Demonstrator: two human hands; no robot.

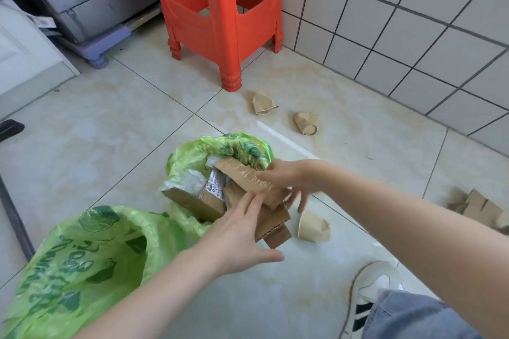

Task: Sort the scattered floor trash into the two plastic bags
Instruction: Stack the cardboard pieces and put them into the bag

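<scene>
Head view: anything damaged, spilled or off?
Yes. Three crushed paper cups lie on the floor tiles: one by the stool leg, one to its right, one beside the far bag. Cardboard pieces overhang the far green bag under both hands. Torn cardboard lies at the right edge.

I see the far green plastic bag [245, 147] at the centre of the floor, with torn brown cardboard pieces [264, 217] sticking out of its mouth toward four o'clock. My left hand [239, 234] lies on the cardboard from six o'clock, my right hand [286, 176] from three o'clock. The near green plastic bag [82, 264] lies at seven o'clock, touching the far one. A crushed brown paper cup [314, 227] sits just beside the cardboard at four o'clock. Two more crushed paper cups [263, 103] [307, 123] lie at one o'clock, before the red plastic stool [220, 22] at twelve. A flattened cardboard heap [479, 208] lies at three o'clock, well apart.
</scene>
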